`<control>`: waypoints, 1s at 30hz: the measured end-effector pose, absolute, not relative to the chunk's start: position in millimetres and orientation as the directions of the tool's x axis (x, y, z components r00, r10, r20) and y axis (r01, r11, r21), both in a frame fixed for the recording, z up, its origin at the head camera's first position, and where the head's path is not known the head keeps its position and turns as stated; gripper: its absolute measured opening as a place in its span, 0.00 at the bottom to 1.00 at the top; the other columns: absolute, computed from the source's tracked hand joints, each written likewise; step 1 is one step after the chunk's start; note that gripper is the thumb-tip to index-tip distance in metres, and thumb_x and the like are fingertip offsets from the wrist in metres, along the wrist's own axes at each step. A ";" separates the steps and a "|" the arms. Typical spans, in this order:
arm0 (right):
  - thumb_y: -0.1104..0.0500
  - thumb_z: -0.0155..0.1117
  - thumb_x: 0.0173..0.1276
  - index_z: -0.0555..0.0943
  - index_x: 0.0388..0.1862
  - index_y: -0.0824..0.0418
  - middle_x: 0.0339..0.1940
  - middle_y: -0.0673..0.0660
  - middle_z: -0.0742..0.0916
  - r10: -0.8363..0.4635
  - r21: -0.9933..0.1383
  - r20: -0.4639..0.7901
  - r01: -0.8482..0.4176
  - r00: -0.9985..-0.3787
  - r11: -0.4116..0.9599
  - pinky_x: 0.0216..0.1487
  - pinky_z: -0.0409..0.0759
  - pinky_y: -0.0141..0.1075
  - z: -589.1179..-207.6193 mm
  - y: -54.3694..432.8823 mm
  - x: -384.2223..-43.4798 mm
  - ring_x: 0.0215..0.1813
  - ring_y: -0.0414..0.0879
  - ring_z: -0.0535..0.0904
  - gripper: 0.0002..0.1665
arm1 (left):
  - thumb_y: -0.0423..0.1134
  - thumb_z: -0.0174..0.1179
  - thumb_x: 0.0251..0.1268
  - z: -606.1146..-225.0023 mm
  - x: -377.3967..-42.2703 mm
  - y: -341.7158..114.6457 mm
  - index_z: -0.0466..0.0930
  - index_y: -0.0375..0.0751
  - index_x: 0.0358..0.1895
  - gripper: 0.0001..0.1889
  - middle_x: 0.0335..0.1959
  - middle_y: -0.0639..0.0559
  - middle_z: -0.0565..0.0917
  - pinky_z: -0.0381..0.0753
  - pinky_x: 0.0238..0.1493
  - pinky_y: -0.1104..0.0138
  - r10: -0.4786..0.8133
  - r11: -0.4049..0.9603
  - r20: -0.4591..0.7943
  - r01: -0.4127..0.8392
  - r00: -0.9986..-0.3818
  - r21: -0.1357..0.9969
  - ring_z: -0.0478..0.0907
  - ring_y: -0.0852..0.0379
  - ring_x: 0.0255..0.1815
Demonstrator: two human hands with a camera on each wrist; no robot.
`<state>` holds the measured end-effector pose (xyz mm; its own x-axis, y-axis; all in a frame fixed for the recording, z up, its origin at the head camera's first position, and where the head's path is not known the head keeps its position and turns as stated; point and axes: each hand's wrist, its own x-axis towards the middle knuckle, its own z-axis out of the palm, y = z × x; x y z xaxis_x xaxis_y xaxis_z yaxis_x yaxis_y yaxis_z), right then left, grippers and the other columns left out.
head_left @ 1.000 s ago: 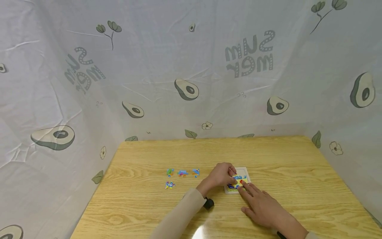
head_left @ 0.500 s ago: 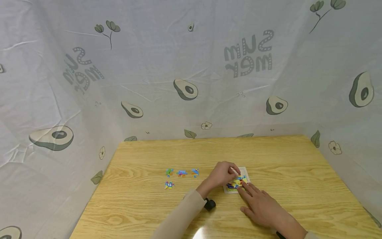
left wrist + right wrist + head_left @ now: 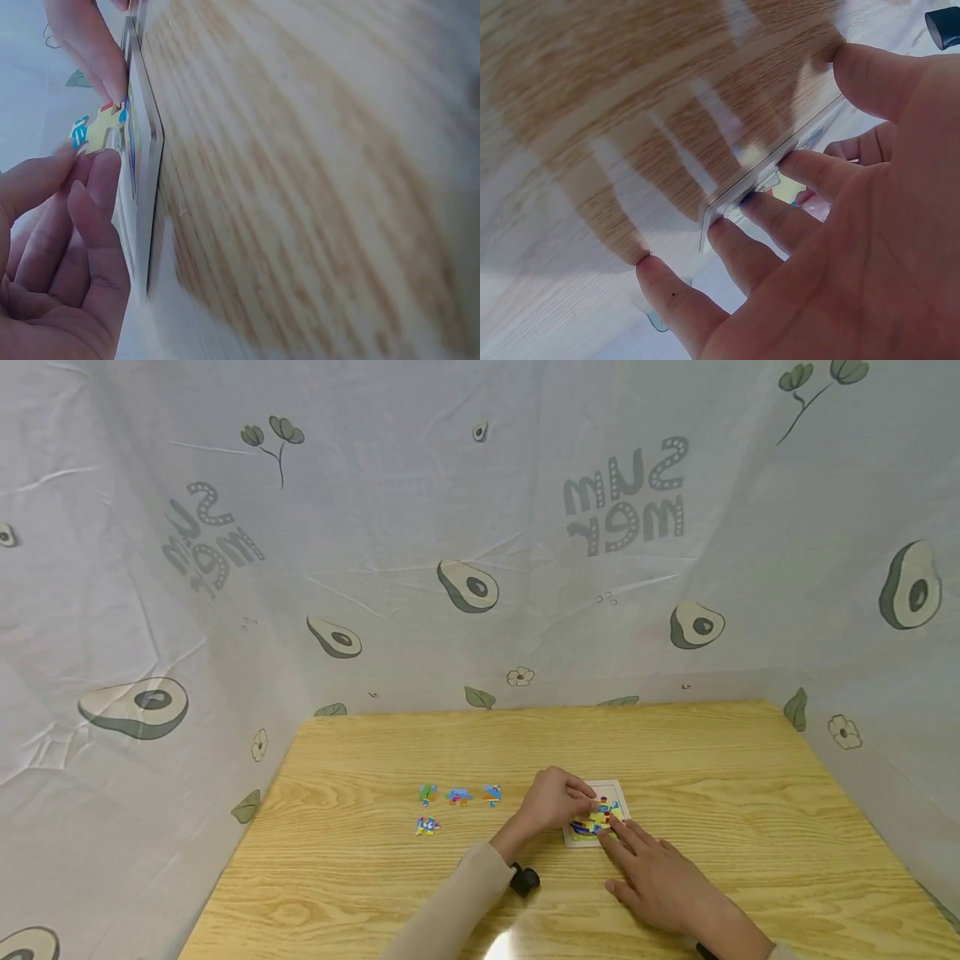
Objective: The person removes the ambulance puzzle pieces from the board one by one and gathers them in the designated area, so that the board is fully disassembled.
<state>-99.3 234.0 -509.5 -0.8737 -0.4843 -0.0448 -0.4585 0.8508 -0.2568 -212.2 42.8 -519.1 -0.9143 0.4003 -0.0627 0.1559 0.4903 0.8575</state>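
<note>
Tilted over the white-rimmed square tray (image 3: 622,799) at lower right of centre, the flat yellow-and-blue jigsaw piece (image 3: 97,133) pinched by the left hand (image 3: 552,799) could be jammed if blocked by the spread-fingered right hand (image 3: 663,877).

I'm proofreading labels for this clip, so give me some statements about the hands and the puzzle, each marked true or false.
1. The left hand pinches a yellow and blue puzzle piece. True.
2. The right hand is clenched in a fist. False: its fingers are extended, with some fingertips on the board.
3. Four loose pieces lie on the table. True.
4. In the head view, the board lies to the left of those pieces. False: it lies to their right.
5. The curtain behind the table is printed with avocados. True.
</note>
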 end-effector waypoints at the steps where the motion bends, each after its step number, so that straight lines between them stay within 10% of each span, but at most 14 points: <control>1: 0.41 0.65 0.75 0.73 0.78 0.60 0.80 0.66 0.73 -0.484 -0.255 -0.045 -0.459 -0.874 0.851 0.62 0.76 0.72 -509.5 234.1 -99.2 0.78 0.69 0.71 0.40 | 0.38 0.72 0.67 -519.4 -211.9 42.8 0.93 0.42 0.38 0.04 0.28 0.53 0.93 0.82 0.28 0.74 0.399 0.490 -0.063 0.155 -0.915 0.858 0.87 0.66 0.27; 30: 0.41 0.66 0.75 0.74 0.77 0.59 0.81 0.65 0.73 -0.481 -0.239 -0.016 -0.464 -0.877 0.853 0.61 0.78 0.71 -513.4 233.6 -98.7 0.77 0.69 0.73 0.38 | 0.39 0.69 0.72 -490.0 -202.0 4.1 0.93 0.41 0.41 0.06 0.35 0.46 0.94 0.81 0.28 0.71 0.400 0.402 -0.015 0.160 -0.916 0.901 0.92 0.51 0.35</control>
